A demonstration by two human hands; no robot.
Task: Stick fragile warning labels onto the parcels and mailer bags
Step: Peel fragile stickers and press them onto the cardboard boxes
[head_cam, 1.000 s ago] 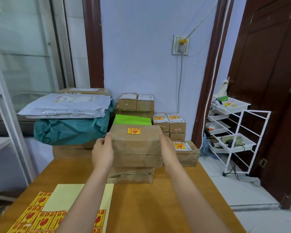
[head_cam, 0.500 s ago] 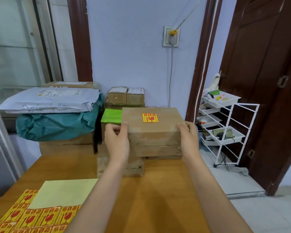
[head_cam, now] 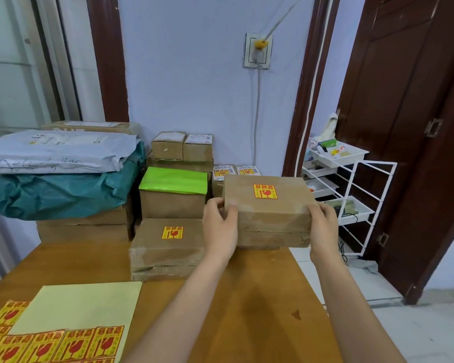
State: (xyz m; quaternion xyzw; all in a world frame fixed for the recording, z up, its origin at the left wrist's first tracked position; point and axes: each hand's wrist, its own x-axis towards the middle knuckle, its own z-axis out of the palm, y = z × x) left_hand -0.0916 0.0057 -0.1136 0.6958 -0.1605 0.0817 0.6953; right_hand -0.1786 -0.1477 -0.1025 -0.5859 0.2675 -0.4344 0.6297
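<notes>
item: labelled brown parcel (head_cam: 268,213), gripped at both short ends; left hand (head_cam: 220,229) curled round the near-left corner, thumb on the top edge; right hand (head_cam: 323,226) wrapped on the near-right corner; both hands clamped on it, neither slack; change noted: a second ago this parcel sat on top of the lower parcel (head_cam: 168,244) at the middle of the table (head_cam: 260,297); it has since been carried to the person's right and now sits at the table's far right edge, on or just above another box that shows only as a sliver beneath it; whether it is fully set down cannot be told; the lower parcel is thereby uncovered and shows its own fragile label (head_cam: 172,232); meaning for the task, as a judgement: both of these parcels are done, and the move reads as clearing a finished one to the labelled side; the grey mailer bag (head_cam: 58,150) and the green-topped box (head_cam: 173,189) show no red-and-yellow label from here; orientation: top face up and roughly level, carrying a fragile label (head_cam: 265,191) near its middle, glass symbol upright toward the viewer; long axis runs left to right, parallel to the table's far edge, near long side facing the person; supplies: label sheet (head_cam: 63,341) at the table's near-left corner, partly peeled.
</notes>
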